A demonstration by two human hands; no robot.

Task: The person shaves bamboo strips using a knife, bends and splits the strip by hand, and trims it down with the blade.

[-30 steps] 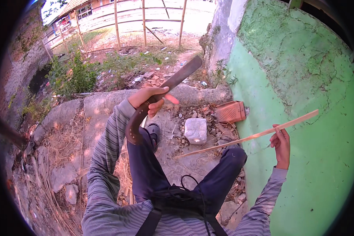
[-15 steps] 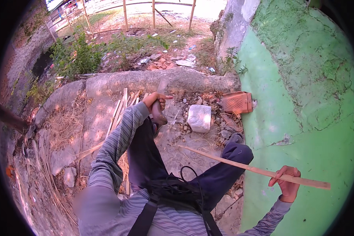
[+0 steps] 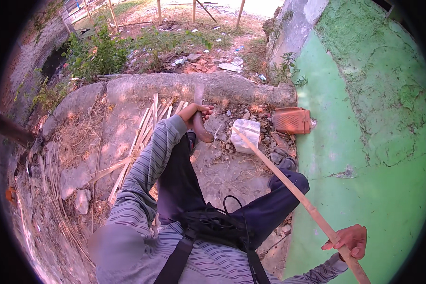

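Stick [image 3: 288,182] swung lower; right hand [image 3: 348,241] grip holds it; left hand [image 3: 196,113] grips blade handle [image 3: 201,130].

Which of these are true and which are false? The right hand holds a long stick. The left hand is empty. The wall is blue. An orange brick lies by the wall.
1. The right hand holds a long bamboo strip. True.
2. The left hand is empty. False: it grips the handle of a machete.
3. The wall is blue. False: it is green.
4. An orange brick lies by the wall. True.
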